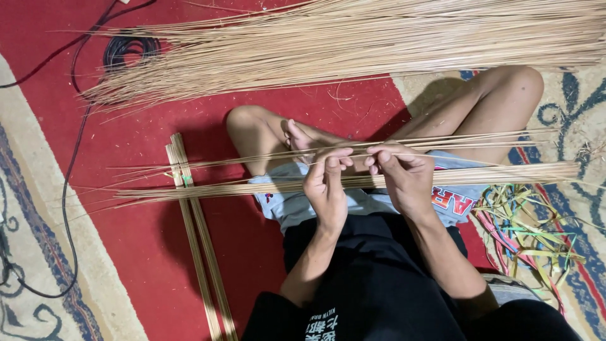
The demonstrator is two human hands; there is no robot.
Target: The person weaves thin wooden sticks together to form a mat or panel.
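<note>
I sit cross-legged on a red carpet [139, 139]. My left hand [326, 187] and my right hand [404, 177] are raised side by side over my lap, fingertips pinching a few thin straw sticks [221, 161] that run left to right. Below them a thicker bundle of the same pale sticks [505, 172] lies across my thighs. My thumbs and forefingers are closed on the thin sticks near their middle.
A large heap of loose straw sticks [353, 44] spreads across the top of the carpet. Two flat wooden slats [202, 252] lie on the left of my legs. Black cables [129, 49] run at the left. Coloured plastic strips [524, 233] pile at my right.
</note>
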